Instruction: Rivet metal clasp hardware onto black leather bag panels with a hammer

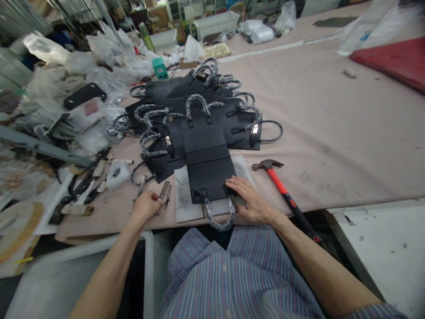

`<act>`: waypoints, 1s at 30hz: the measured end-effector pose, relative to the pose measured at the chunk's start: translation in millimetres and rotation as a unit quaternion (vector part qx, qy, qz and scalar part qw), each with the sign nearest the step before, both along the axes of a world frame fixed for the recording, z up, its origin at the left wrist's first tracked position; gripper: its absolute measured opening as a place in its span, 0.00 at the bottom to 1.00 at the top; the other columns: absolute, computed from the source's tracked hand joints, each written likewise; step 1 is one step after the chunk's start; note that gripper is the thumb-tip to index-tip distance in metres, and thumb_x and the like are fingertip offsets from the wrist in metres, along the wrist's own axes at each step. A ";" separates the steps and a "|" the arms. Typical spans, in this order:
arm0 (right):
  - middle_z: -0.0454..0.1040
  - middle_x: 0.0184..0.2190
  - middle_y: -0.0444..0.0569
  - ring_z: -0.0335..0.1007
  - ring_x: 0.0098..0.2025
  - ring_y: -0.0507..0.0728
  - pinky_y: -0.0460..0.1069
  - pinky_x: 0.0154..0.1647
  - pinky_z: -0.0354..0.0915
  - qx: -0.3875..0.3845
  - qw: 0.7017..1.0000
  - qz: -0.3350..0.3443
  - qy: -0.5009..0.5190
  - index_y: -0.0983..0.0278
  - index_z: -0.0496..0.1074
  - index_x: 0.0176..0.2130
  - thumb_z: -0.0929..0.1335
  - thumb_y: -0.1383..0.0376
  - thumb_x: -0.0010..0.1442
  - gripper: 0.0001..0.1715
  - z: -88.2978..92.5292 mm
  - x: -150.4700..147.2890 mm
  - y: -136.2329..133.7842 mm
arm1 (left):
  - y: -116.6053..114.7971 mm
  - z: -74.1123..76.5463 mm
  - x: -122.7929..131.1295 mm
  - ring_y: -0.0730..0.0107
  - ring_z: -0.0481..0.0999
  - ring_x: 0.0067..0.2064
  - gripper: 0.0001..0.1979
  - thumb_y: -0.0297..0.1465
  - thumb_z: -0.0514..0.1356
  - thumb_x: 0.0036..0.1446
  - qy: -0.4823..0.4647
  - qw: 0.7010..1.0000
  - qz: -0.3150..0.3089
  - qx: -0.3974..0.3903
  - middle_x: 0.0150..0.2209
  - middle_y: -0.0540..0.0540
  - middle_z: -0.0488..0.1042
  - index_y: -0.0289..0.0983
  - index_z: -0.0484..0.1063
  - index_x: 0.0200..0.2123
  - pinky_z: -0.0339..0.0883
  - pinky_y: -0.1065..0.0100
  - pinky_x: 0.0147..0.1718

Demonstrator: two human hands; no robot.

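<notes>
A black panel (211, 173) with plastic-wrapped handles at both ends lies over a speckled white board (182, 208) at the table's front edge. My right hand (250, 201) rests with spread fingers on the panel's right lower corner, beside the near handle (219, 221). On the left, my left hand (148, 204) is closed, its fingertips at some small metal tools (164, 191) on the table; what it grips is too small to make out. Behind the panel is a pile of similar black pieces (172, 99) with wrapped handles.
A hammer (282, 190) with a red and black handle lies right of the board. Plastic bags (109, 66) and tools (89, 177) crowd the left. A grey bin (149, 266) stands below the edge; a red sheet (395, 62) lies far right.
</notes>
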State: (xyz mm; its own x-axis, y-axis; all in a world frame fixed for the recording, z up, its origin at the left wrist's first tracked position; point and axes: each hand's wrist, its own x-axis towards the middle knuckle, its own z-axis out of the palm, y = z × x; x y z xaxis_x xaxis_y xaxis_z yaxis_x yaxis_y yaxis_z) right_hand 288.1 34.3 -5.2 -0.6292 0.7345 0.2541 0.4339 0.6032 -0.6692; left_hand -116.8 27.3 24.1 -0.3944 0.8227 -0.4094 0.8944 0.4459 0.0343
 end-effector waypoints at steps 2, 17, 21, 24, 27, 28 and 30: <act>0.61 0.68 0.60 0.48 0.73 0.68 0.74 0.71 0.49 0.003 1.000 0.000 0.002 0.64 0.57 0.69 0.64 0.70 0.48 0.50 -1.8 0.2 0.5 | 5.3 -1.7 -4.2 0.55 0.80 0.37 0.12 0.39 0.68 0.48 -0.012 1.000 0.004 -0.012 0.33 0.41 0.81 0.37 0.77 0.32 0.66 0.66 0.32; 0.67 0.65 0.54 0.57 0.70 0.65 0.68 0.70 0.55 -0.016 0.995 -0.063 0.080 0.58 0.62 0.68 0.57 0.58 0.72 0.28 -15.1 3.0 -0.3 | -7.2 -8.3 80.5 0.66 0.81 0.37 0.19 0.39 0.74 0.47 -0.585 0.728 0.102 0.343 0.35 0.47 0.80 0.35 0.73 0.36 0.76 0.66 0.41; 0.70 0.63 0.53 0.59 0.69 0.64 0.67 0.69 0.58 -0.010 0.994 -0.071 0.084 0.58 0.63 0.66 0.57 0.59 0.72 0.27 -14.5 1.4 1.0 | -1.3 -17.7 119.9 0.60 0.82 0.45 0.09 0.34 0.67 0.59 -0.573 0.745 0.002 0.342 0.41 0.44 0.81 0.37 0.74 0.40 0.75 0.59 0.50; 0.71 0.62 0.52 0.60 0.68 0.64 0.67 0.68 0.59 -0.005 0.994 -0.074 0.081 0.58 0.64 0.66 0.57 0.60 0.72 0.27 -13.1 0.6 1.8 | -0.1 -24.3 135.9 0.60 0.82 0.47 0.06 0.31 0.65 0.61 -0.532 0.770 -0.054 0.349 0.43 0.43 0.82 0.37 0.77 0.41 0.74 0.58 0.52; 0.72 0.62 0.52 0.61 0.68 0.64 0.68 0.68 0.59 -0.004 0.994 -0.076 0.080 0.59 0.64 0.66 0.57 0.60 0.72 0.27 -12.5 0.2 2.3 | 0.0 -28.8 143.6 0.61 0.82 0.47 0.05 0.29 0.64 0.61 -0.511 0.778 -0.074 0.358 0.42 0.43 0.83 0.37 0.78 0.40 0.75 0.58 0.53; 0.72 0.62 0.52 0.61 0.68 0.64 0.68 0.68 0.59 -0.004 0.994 -0.076 0.080 0.59 0.64 0.66 0.57 0.60 0.71 0.27 -12.4 0.1 2.5 | -0.1 -29.8 145.0 0.61 0.83 0.46 0.05 0.29 0.64 0.61 -0.514 0.775 -0.067 0.361 0.42 0.43 0.83 0.37 0.78 0.40 0.75 0.59 0.52; 0.72 0.62 0.53 0.61 0.68 0.65 0.68 0.68 0.60 -0.006 0.994 -0.075 0.079 0.59 0.64 0.66 0.57 0.61 0.71 0.28 -12.2 0.2 2.8 | -0.8 -31.7 146.9 0.61 0.83 0.45 0.04 0.29 0.64 0.61 -0.527 0.766 -0.046 0.365 0.41 0.43 0.83 0.36 0.76 0.40 0.77 0.59 0.50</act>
